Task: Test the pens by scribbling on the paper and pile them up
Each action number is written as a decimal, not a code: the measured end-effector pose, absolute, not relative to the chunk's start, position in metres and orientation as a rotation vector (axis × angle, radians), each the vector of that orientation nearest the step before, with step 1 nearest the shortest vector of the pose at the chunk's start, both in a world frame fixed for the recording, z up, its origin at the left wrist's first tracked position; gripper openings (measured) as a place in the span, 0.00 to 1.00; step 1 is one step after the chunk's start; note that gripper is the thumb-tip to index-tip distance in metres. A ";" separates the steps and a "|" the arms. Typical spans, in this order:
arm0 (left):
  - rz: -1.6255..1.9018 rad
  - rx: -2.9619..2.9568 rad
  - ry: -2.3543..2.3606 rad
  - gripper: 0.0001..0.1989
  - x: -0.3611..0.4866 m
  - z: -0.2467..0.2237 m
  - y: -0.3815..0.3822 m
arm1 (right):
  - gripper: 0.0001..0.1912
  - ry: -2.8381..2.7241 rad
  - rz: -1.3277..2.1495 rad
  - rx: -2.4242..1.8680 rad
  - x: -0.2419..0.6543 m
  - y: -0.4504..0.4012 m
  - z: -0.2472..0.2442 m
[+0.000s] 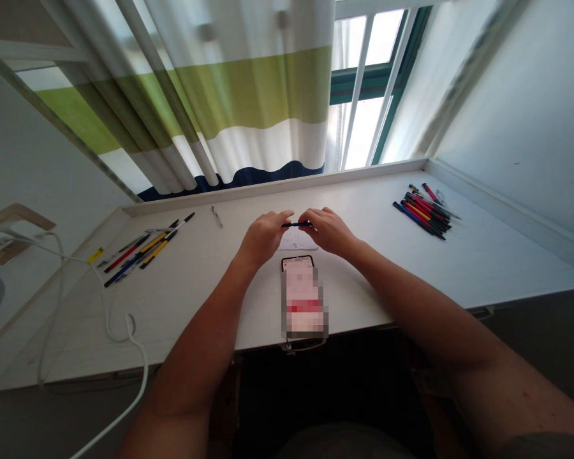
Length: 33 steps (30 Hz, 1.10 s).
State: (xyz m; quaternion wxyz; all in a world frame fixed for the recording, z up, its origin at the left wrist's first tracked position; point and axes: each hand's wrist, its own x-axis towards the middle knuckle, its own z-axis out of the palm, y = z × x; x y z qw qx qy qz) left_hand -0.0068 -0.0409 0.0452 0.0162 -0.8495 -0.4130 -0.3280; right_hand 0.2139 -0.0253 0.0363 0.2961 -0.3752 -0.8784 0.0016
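A slim dark pen [296,224] spans the gap between my two hands, level and just above the desk. Its left end is pinched in the fingers of my left hand [266,233], and my right hand [328,228] grips the other end. Below the pen lies a white sheet of paper [298,241] with faint marks, partly covered by my hands. A phone [302,296] with a blurred-out screen rests closer to me, near the desk's front edge.
Several pens [148,250] lie spread on the left, with a single clear pen [217,217] beyond them. At the right is a pile of pens [423,213]. A white cable [138,341] hangs over the left front edge. Curtains [258,89] and a window stand behind the white desk [363,191].
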 end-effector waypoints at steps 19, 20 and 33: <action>-0.895 -2.620 -1.364 0.15 -0.002 0.048 -0.041 | 0.15 -2.409 -0.104 -1.134 0.208 -0.031 0.043; -0.891 -2.626 -1.363 0.15 -0.002 0.048 -0.041 | 0.15 -2.422 -0.120 -1.133 0.208 -0.031 0.042; -0.863 -2.660 -1.345 0.13 -0.002 0.047 -0.039 | 0.18 -2.414 -0.266 -1.061 0.208 -0.029 0.039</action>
